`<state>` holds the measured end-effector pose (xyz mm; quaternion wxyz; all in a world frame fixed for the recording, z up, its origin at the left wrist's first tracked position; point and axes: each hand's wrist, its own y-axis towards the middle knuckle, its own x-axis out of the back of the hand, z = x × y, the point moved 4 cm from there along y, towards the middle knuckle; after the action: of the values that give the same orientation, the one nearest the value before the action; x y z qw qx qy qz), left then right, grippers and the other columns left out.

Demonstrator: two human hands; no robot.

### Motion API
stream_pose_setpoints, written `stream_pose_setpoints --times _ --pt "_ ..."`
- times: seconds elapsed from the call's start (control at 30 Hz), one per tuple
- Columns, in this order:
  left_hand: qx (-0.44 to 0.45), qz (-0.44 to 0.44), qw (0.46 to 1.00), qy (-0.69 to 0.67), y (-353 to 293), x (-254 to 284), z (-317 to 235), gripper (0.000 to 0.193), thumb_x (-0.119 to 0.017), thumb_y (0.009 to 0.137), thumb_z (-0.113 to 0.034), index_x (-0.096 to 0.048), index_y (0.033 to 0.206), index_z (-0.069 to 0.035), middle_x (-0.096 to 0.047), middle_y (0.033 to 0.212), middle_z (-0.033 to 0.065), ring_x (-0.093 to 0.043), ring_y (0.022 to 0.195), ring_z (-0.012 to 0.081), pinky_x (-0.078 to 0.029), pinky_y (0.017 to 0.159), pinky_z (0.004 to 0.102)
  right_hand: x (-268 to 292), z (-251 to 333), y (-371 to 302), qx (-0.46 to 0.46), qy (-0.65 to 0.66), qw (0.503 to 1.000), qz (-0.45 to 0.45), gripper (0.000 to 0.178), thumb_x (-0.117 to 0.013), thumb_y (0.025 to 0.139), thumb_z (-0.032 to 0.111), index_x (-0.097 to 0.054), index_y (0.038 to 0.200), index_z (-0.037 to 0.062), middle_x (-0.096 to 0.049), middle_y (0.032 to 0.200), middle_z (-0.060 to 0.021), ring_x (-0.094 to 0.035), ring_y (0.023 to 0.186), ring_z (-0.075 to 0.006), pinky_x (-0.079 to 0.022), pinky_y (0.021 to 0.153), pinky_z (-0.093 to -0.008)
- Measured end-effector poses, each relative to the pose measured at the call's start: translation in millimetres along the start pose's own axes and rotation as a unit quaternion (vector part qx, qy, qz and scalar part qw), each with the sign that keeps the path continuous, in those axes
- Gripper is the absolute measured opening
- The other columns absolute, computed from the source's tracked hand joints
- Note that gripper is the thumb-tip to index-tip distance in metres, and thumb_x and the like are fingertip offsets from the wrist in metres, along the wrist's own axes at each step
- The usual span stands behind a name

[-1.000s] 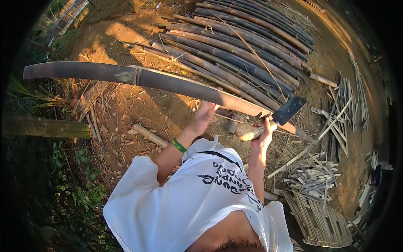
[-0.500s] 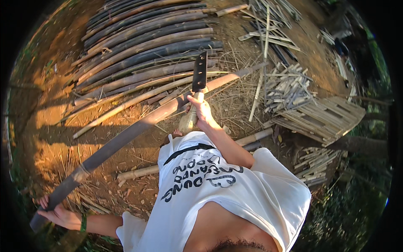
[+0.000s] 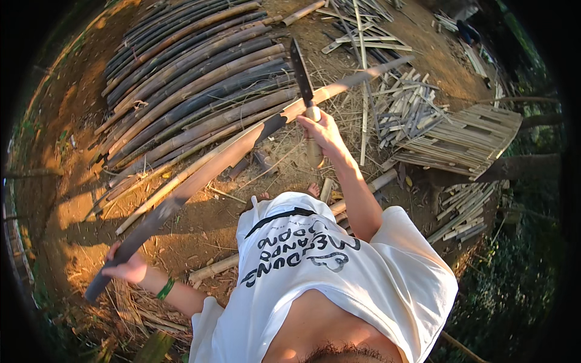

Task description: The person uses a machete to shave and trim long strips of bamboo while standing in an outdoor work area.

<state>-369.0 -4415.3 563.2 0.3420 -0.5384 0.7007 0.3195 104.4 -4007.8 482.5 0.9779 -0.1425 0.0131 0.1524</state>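
Note:
A long bamboo pole runs slantwise from the lower left to the far upper right, dark at its near end and sunlit along the middle. My left hand is closed round it close to the near end, which tilts downward past the fingers. In my right hand is a machete, gripped by its pale wooden handle. Its dark, broad blade points away from me and leans slightly left, crossing the pole's far half in the picture; I cannot tell whether they touch.
Rows of dark and brown bamboo poles lie on the soil at the far left. Split bamboo strips are heaped at the right, beside a slatted bamboo panel. A cut bamboo length lies near my feet.
The pole's near end and my left hand have shifted right and farther from me. My right hand has moved right, and the machete blade has tipped leftward. The whole view has shifted somewhat.

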Motion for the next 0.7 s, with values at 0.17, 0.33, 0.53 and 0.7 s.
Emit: stream_pose_setpoints --times 0.17,0.33,0.53,0.7 --pt "0.116 -0.160 0.975 0.100 -93 -68 188 0.041 -0.041 0.102 -0.048 -0.051 0.104 -0.008 -0.065 0.099 0.0104 -0.060 0.115 0.0300 -0.040 0.112 0.0449 10 -27 -29 -0.052 0.025 0.997 0.045 0.028 -0.070 0.093 0.027 -0.055 0.101 0.0045 -0.060 0.076 -0.0042 -0.058 0.060 -0.0120 -0.050 0.056 -0.0279" --pt "0.187 -0.114 0.975 0.025 -117 -34 232 0.033 -0.043 0.105 -0.041 -0.050 0.106 -0.009 -0.065 0.114 0.0140 -0.054 0.126 0.0321 -0.030 0.118 0.0462 16 -82 -74 -0.202 0.084 0.974 0.060 0.022 -0.069 0.093 0.021 -0.059 0.103 0.0053 -0.060 0.083 -0.0029 -0.061 0.067 -0.0149 -0.055 0.060 -0.0338" --pt "0.294 -0.021 0.955 0.013 -144 -55 224 0.039 -0.045 0.103 -0.046 -0.054 0.096 -0.009 -0.064 0.114 0.0164 -0.052 0.127 0.0314 -0.031 0.116 0.0450 30 -112 -62 -0.194 -0.015 0.981 0.004 0.021 -0.074 0.084 0.013 -0.058 0.095 0.0050 -0.057 0.067 -0.0035 -0.055 0.056 -0.0139 -0.045 0.054 -0.0301" --pt "0.342 -0.013 0.940 0.003 -151 -57 239 0.042 -0.045 0.103 -0.046 -0.055 0.088 -0.008 -0.064 0.111 0.0172 -0.056 0.119 0.0294 -0.036 0.113 0.0435 21 -120 -57 -0.221 -0.020 0.974 0.051 0.020 -0.074 0.077 0.007 -0.058 0.089 0.0049 -0.058 0.068 -0.0040 -0.056 0.056 -0.0146 -0.046 0.054 -0.0300"
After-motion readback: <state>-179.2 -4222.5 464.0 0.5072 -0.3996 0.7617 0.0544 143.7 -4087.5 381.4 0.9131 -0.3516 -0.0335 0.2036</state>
